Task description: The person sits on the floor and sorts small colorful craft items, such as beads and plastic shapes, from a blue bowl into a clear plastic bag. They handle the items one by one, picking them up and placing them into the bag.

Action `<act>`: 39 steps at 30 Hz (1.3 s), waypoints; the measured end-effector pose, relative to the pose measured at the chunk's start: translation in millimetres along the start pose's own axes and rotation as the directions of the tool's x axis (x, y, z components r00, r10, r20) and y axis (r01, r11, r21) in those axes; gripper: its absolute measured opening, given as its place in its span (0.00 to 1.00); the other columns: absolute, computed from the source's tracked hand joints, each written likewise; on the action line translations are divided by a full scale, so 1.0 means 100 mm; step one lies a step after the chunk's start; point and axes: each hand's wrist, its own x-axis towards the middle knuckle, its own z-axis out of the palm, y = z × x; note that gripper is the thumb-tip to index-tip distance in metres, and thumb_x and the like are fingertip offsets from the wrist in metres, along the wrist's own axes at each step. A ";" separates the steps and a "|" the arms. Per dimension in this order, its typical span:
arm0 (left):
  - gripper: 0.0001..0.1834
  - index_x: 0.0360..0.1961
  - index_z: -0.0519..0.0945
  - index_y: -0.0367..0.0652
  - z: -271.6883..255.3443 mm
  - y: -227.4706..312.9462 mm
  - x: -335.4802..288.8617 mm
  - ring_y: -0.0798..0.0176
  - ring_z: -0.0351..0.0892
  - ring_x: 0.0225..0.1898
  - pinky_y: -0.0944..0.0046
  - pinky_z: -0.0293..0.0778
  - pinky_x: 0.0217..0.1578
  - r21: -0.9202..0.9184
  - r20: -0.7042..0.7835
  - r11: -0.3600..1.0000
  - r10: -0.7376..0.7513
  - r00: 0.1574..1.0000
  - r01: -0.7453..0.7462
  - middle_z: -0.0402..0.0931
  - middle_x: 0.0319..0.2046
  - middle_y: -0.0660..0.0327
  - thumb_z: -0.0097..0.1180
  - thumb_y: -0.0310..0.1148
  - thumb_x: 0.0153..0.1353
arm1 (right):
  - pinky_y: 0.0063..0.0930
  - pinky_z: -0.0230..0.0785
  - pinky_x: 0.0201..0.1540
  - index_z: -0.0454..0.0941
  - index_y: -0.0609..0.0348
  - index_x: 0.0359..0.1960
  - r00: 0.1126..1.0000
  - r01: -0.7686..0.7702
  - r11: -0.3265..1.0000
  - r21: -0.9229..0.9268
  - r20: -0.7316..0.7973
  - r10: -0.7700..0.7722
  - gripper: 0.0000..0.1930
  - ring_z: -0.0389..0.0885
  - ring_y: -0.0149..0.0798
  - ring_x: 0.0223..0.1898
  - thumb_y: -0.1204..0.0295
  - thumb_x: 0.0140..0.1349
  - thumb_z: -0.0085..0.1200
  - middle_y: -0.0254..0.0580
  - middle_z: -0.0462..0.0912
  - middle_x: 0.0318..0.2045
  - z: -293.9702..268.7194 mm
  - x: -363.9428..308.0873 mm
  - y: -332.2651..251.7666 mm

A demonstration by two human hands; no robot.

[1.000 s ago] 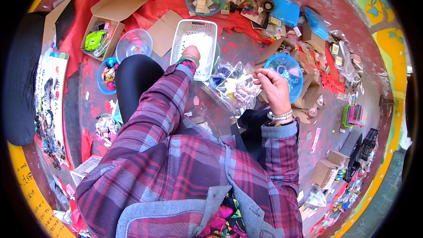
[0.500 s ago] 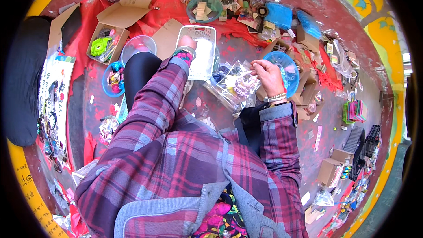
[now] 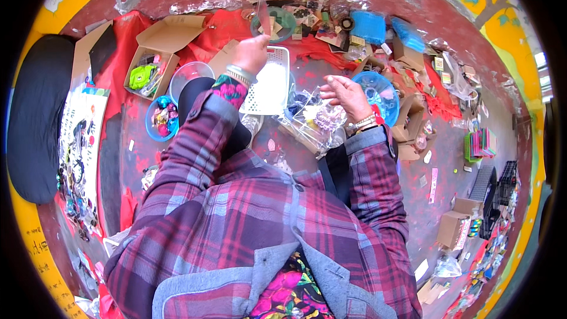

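My left hand (image 3: pixel 250 54) is raised over the white plastic basket (image 3: pixel 286 62), its fingers closed on a thin, see-through flat strip (image 3: pixel 263 16) that stands upright, perhaps a small clear bag. The basket lies in front of me; a white sheet-like surface shows inside it. My right hand (image 3: pixel 349 97) hovers above clear plastic bags (image 3: pixel 319 133), fingers stretched out and nothing visible in them. Through the plastic I make out a pale purple ruffled piece and dark blue pieces. A blue round basin (image 3: pixel 387 94) stands just beyond my right wrist.
At left are an open cardboard box (image 3: pixel 168 80) with a bright green item, a clear bowl (image 3: pixel 189 74) and a blue bowl (image 3: pixel 155 133) of shiny wrapped pieces. A green basin (image 3: pixel 284 29) stands at the back. Cardboard boxes (image 3: pixel 407 133) crowd the right.
My left hand has come up out of the white basket, now with the thin strip in it. My right hand has shifted slightly left, its fingers reaching out more.
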 end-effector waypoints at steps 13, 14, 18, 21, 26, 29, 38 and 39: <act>0.18 0.42 0.76 0.34 -0.09 0.82 -0.91 0.54 0.73 0.47 0.62 0.69 0.48 0.139 0.113 0.796 0.578 0.808 -0.589 0.76 0.40 0.50 0.48 0.25 0.47 | 0.25 0.72 0.37 0.66 0.61 0.48 0.982 0.157 0.837 0.524 -0.171 -0.077 0.20 0.79 0.37 0.38 0.61 0.60 0.52 0.46 0.77 0.39 0.06 0.05 0.06; 0.18 0.42 0.76 0.34 -0.08 0.82 -0.92 0.53 0.73 0.47 0.62 0.69 0.48 0.139 0.106 0.791 0.587 0.803 -0.596 0.76 0.40 0.50 0.48 0.25 0.47 | 0.24 0.73 0.35 0.66 0.61 0.48 0.977 0.145 0.838 0.525 -0.209 -0.039 0.19 0.80 0.38 0.38 0.63 0.61 0.51 0.47 0.78 0.38 -0.01 0.05 0.11; 0.17 0.41 0.77 0.34 -0.07 0.79 -0.98 0.54 0.73 0.48 0.62 0.69 0.49 0.117 0.061 0.770 0.625 0.778 -0.628 0.77 0.40 0.50 0.48 0.24 0.46 | 0.22 0.73 0.31 0.65 0.63 0.49 0.975 0.139 0.827 0.545 -0.220 -0.019 0.19 0.81 0.39 0.36 0.63 0.61 0.50 0.49 0.78 0.38 -0.03 0.02 0.09; 0.17 0.40 0.77 0.34 -0.07 0.80 -1.00 0.54 0.73 0.48 0.61 0.69 0.49 0.088 0.017 0.750 0.656 0.754 -0.655 0.77 0.39 0.51 0.49 0.23 0.45 | 0.23 0.74 0.29 0.64 0.64 0.48 0.970 0.088 0.827 0.555 -0.235 0.055 0.23 0.81 0.41 0.34 0.60 0.60 0.51 0.50 0.77 0.37 -0.01 0.02 0.10; 0.17 0.40 0.78 0.36 -0.17 0.79 -0.93 0.54 0.73 0.49 0.60 0.69 0.50 0.060 -0.094 0.758 0.652 0.753 -0.649 0.77 0.40 0.52 0.51 0.20 0.45 | 0.28 0.75 0.36 0.56 0.69 0.56 0.975 -0.012 0.805 0.593 -0.172 0.142 0.43 0.79 0.43 0.38 0.44 0.51 0.54 0.57 0.74 0.42 0.00 -0.02 0.03; 0.17 0.40 0.78 0.37 -0.20 0.76 -0.91 0.55 0.73 0.50 0.61 0.69 0.50 0.061 -0.120 0.754 0.656 0.745 -0.654 0.77 0.41 0.53 0.51 0.20 0.45 | 0.30 0.75 0.37 0.53 0.72 0.58 0.983 0.013 0.806 0.592 -0.153 0.097 0.53 0.79 0.45 0.41 0.36 0.44 0.54 0.60 0.73 0.45 -0.09 -0.05 -0.02; 0.19 0.40 0.78 0.35 -0.21 0.70 -0.90 0.56 0.71 0.52 0.62 0.67 0.54 0.017 -0.118 0.688 0.722 0.682 -0.726 0.75 0.43 0.53 0.49 0.23 0.43 | 0.27 0.75 0.35 0.63 0.68 0.52 0.978 0.190 0.697 0.692 -0.195 -0.073 0.37 0.81 0.42 0.39 0.45 0.54 0.51 0.53 0.78 0.40 -0.34 -0.25 -0.18; 0.20 0.41 0.78 0.35 -0.23 0.70 -0.90 0.56 0.70 0.53 0.62 0.67 0.54 -0.001 -0.119 0.685 0.723 0.681 -0.728 0.75 0.43 0.53 0.49 0.22 0.42 | 0.26 0.75 0.35 0.65 0.67 0.50 0.964 0.232 0.718 0.657 -0.253 -0.080 0.32 0.81 0.42 0.38 0.49 0.56 0.52 0.52 0.79 0.40 -0.30 -0.34 -0.27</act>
